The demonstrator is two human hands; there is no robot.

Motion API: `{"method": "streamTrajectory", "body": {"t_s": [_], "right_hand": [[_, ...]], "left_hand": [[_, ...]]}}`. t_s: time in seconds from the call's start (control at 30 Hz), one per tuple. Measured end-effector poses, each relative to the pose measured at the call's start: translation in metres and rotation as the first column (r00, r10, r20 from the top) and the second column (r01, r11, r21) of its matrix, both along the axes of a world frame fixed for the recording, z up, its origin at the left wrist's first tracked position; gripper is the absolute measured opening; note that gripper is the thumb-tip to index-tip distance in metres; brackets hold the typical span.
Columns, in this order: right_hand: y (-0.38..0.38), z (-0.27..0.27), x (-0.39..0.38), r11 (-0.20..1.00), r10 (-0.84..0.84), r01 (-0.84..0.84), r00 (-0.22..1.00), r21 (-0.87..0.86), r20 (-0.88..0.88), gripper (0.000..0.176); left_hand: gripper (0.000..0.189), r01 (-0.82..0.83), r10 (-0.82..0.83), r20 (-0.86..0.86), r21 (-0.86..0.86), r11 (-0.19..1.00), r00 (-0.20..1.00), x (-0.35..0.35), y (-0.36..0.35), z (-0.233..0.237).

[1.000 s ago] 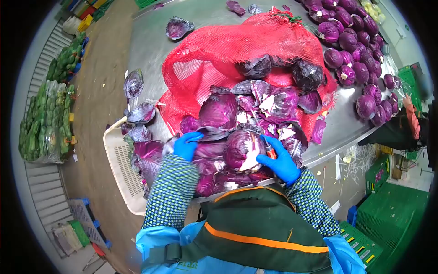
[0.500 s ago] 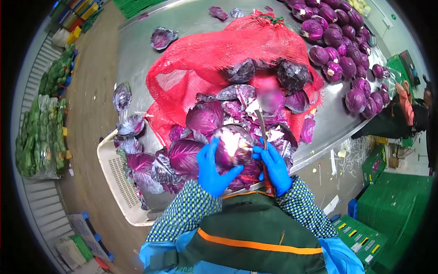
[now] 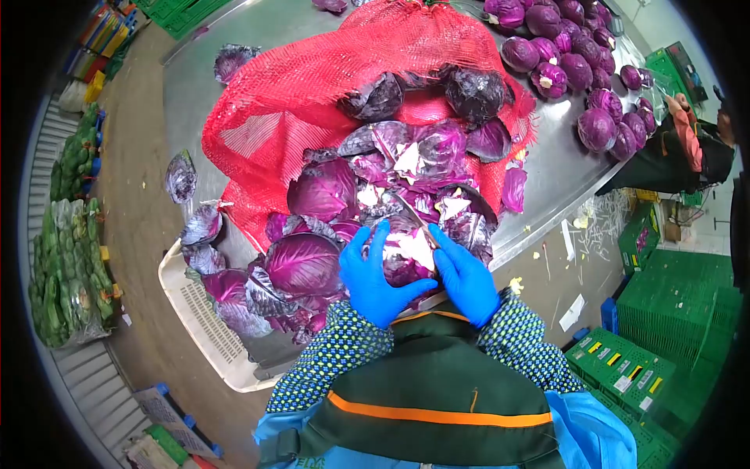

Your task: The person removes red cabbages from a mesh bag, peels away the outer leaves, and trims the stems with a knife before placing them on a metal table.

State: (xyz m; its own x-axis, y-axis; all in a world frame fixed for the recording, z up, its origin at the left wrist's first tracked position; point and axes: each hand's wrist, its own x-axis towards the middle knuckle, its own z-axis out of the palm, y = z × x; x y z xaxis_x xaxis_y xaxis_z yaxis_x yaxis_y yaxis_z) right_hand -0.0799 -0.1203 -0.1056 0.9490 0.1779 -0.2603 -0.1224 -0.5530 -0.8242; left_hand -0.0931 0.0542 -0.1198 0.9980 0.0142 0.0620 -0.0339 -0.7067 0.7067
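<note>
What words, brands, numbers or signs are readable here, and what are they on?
"ELYS": green lettering on the person's blue garment, at the bottom edge of the picture; partly covered, so this reading is uncertain.
White and yellow labels on the green crate at lower right: too small and blurred to read.
I can make out no other text.
</note>
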Motion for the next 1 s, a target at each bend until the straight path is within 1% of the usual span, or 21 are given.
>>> {"method": "streamTrajectory", "body": {"t_s": [0.03,0.1,0.17,0.2,0.23,0.3,0.33,0.37,0.43,0.47,0.53,0.57,0.63,0.67,0.77,0.83,0.87,0.9,0.93,0.97,1.0], "right_hand": [[-0.006,-0.002,0.008,0.999,0.032,-0.032,0.997,0.012,-0.068,0.045],[-0.030,-0.016,0.037,0.993,-0.119,0.119,0.981,-0.008,-0.152,0.048],[-0.050,-0.044,0.046,0.998,0.001,0.010,0.982,0.059,-0.190,0.044],[-0.045,-0.043,0.036,0.977,-0.011,0.051,0.981,0.205,-0.192,0.043],[-0.025,-0.018,0.032,0.980,-0.029,0.066,0.980,0.188,-0.195,0.048],[-0.005,-0.045,0.025,0.962,-0.123,0.145,0.986,0.229,-0.110,0.047],[-0.003,-0.022,0.037,0.956,-0.093,0.182,0.930,0.228,-0.354,0.044],[-0.001,-0.017,0.043,0.969,-0.129,0.197,0.921,0.152,-0.367,0.042],[-0.001,-0.023,0.047,0.968,-0.075,0.163,0.912,0.189,-0.403,0.039],[0.002,-0.023,0.046,0.967,-0.068,0.158,0.916,0.199,-0.396,0.039],[0.004,-0.020,0.041,0.937,0.055,-0.006,0.990,0.350,-0.131,0.035],[0.004,-0.017,0.041,0.937,0.059,-0.008,0.989,0.351,-0.134,0.035],[-0.001,-0.013,0.044,0.946,0.005,0.112,0.933,0.303,-0.360,0.032],[-0.009,-0.022,0.051,0.887,-0.158,0.339,0.862,0.314,-0.482,0.025],[-0.018,-0.029,0.054,0.869,-0.191,0.408,0.799,0.281,-0.570,0.020],[-0.007,-0.010,0.037,0.881,-0.147,0.350,0.842,0.319,-0.519,0.021],[0.005,0.003,0.024,0.849,-0.109,0.338,0.864,0.406,-0.491,0.022],[0.017,0.020,0.014,0.891,-0.067,0.280,0.861,0.359,-0.504,0.021],[0.022,0.018,0.003,0.915,-0.005,0.166,0.916,0.368,-0.400,0.020],[0.025,0.017,-0.003,0.930,0.064,0.047,0.956,0.363,-0.288,0.019],[0.023,0.023,-0.001,0.931,0.069,0.041,0.956,0.363,-0.286,0.019]], "left_hand": [[0.108,-0.024,0.023,0.017,0.038,0.999,1.000,-0.002,-0.004,0.003],[0.104,0.025,-0.028,0.064,0.058,0.998,0.998,-0.004,-0.008,0.008],[0.102,0.066,-0.074,0.157,0.051,0.997,0.985,-0.013,-0.006,-0.001],[0.101,0.065,-0.068,0.086,0.044,0.997,0.994,-0.020,-0.003,-0.003],[0.101,0.065,-0.068,0.061,0.044,0.997,0.996,-0.025,0.000,-0.003],[0.106,0.063,-0.062,0.027,-0.031,0.998,0.998,-0.016,0.005,-0.005],[0.107,0.080,-0.077,0.042,-0.091,0.993,0.996,-0.011,0.013,-0.008],[0.108,0.115,-0.117,-0.009,-0.106,0.988,0.993,-0.007,0.022,-0.004],[0.107,0.183,-0.192,-0.036,-0.185,0.966,0.981,-0.003,0.034,-0.004],[0.107,0.180,-0.188,-0.030,-0.175,0.968,0.982,-0.003,0.036,-0.004],[0.106,0.092,-0.106,-0.053,-0.216,0.972,0.993,-0.009,0.032,-0.006],[0.106,0.088,-0.102,-0.057,-0.215,0.973,0.993,-0.009,0.031,-0.006],[0.105,0.123,-0.138,-0.042,-0.255,0.959,0.990,-0.005,0.032,-0.005],[0.102,0.161,-0.182,-0.044,-0.292,0.943,0.982,-0.003,0.037,-0.006],[0.100,0.138,-0.139,0.017,-0.283,0.949,0.990,-0.006,0.048,-0.014],[0.095,-0.124,0.107,-0.068,-0.349,0.929,0.992,-0.026,0.051,-0.037],[0.097,-0.369,0.214,-0.306,-0.662,0.652,0.928,-0.025,0.040,-0.015],[0.100,-0.583,0.195,-0.550,-0.779,0.231,0.812,-0.024,0.023,0.005],[0.103,-0.528,0.369,-0.381,-0.666,0.527,0.848,-0.033,0.014,-0.027],[0.100,-0.602,0.460,-0.389,-0.501,0.622,0.798,-0.028,0.014,-0.030],[0.099,-0.582,0.385,-0.437,-0.624,0.522,0.813,-0.021,0.023,-0.035]]}}
